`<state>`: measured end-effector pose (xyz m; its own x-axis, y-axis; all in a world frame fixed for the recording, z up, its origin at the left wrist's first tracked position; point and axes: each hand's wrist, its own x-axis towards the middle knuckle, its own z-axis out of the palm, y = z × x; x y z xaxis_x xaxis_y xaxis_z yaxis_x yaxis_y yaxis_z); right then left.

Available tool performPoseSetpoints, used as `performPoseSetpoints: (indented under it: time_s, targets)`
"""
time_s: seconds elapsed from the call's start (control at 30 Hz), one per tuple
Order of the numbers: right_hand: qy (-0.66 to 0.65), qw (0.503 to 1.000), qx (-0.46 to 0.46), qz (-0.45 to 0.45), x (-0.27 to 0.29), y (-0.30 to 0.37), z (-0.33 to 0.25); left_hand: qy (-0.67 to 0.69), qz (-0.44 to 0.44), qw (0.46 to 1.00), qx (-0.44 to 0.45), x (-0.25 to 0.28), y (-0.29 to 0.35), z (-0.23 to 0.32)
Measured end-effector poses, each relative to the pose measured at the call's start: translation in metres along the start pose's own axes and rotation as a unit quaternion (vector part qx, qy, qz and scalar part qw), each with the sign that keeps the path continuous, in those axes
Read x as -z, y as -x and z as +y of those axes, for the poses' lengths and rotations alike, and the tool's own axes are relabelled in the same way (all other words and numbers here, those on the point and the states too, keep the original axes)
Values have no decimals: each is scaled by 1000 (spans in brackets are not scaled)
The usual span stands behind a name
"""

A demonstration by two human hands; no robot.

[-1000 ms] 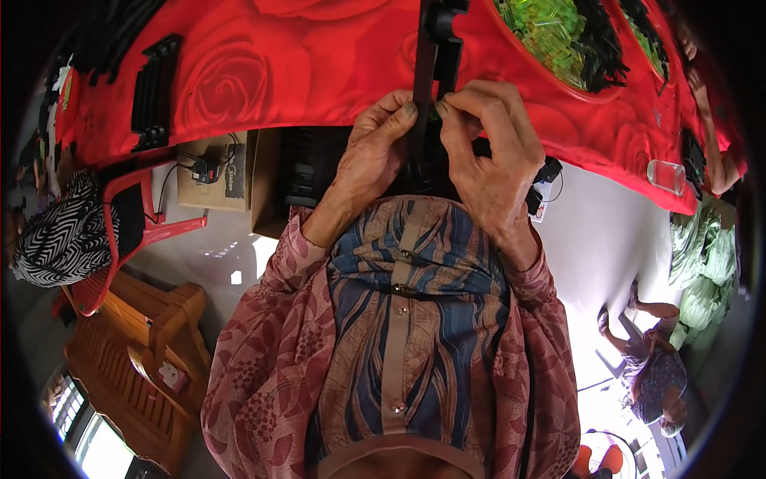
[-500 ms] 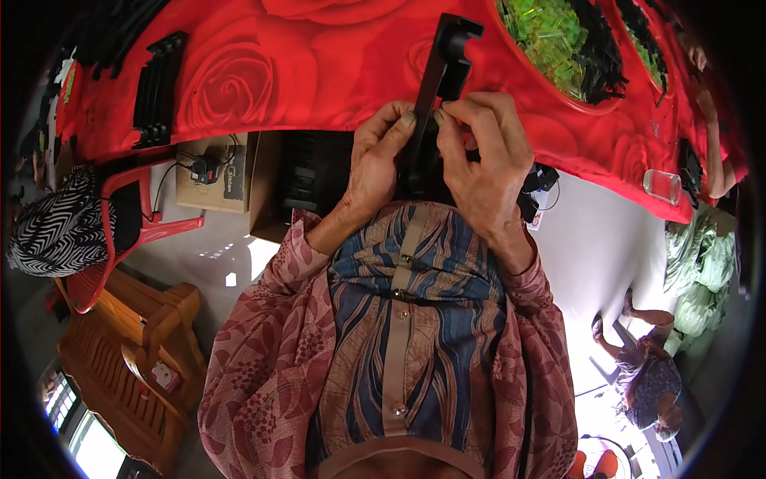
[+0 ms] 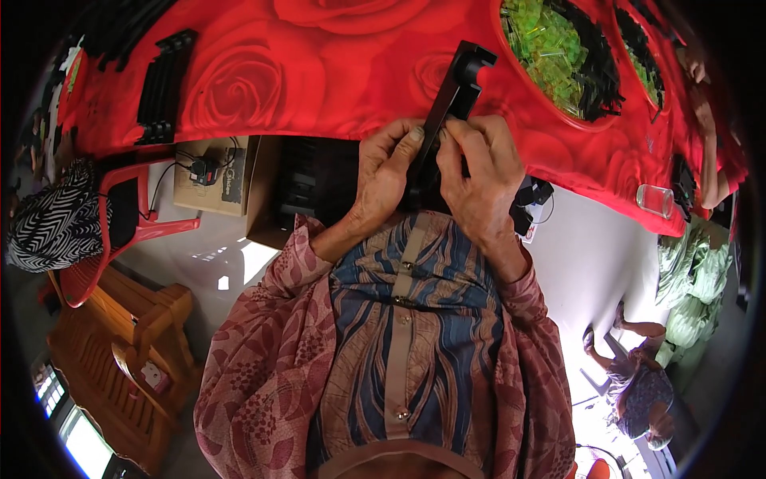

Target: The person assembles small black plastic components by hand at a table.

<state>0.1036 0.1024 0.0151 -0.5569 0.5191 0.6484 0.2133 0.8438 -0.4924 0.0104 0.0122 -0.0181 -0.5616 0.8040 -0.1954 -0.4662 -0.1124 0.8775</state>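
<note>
A long black plastic bar (image 3: 452, 94) with a hooked, notched far end stands tilted in front of my body at the table edge. My left hand (image 3: 384, 169) is closed around its left side, thumb lying along the edge. My right hand (image 3: 483, 174) is closed in a pinch, fingertips against the bar's right side. Whatever small thing may sit between those fingertips is hidden. The bar's lower end reaches down toward my lap, partly covered by my hands.
On the red rose-print tablecloth (image 3: 335, 72) lie several similar black bars (image 3: 165, 88) at left. Trays at far right hold green translucent pieces (image 3: 546, 48) and black strips (image 3: 604, 76). A clear container (image 3: 655, 200), cardboard box (image 3: 219, 188), red chair (image 3: 152, 227) and another person (image 3: 642, 395) are around.
The bar has come a little nearer to me and slightly right in the view. Both hands stay on it, the right fingertips still pressed at its side.
</note>
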Motion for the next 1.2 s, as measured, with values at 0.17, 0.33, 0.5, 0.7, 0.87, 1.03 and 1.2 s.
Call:
performPoseSetpoints:
  time_s: [0.17, 0.33, 0.5, 0.7, 0.87, 1.03, 1.2]
  targets:
    - [70, 996, 29, -36, 1, 5, -6, -22, 5, 1000, -10, 3, -1, 1]
    - [178, 977, 84, -82, -6, 16, -2, -6, 11, 1000, 15, 6, -3, -3]
    - [231, 962, 84, -115, -9, 17, -10, -71, 9, 997, -29, 6, -8, 2]
    - [100, 985, 3, -139, 1, 6, -19, 19, 10, 1000, 21, 8, -10, 11]
    - [-73, 989, -102, -73, 17, 6, -4, 89, -5, 994, 69, 11, -11, 25]
    - [-303, 898, -315, -43, 29, -27, 13, 95, -139, 980, 109, 21, -7, 32]
    - [-377, 883, -279, -27, 27, -43, 20, -43, -179, 975, 125, 12, 5, 34]
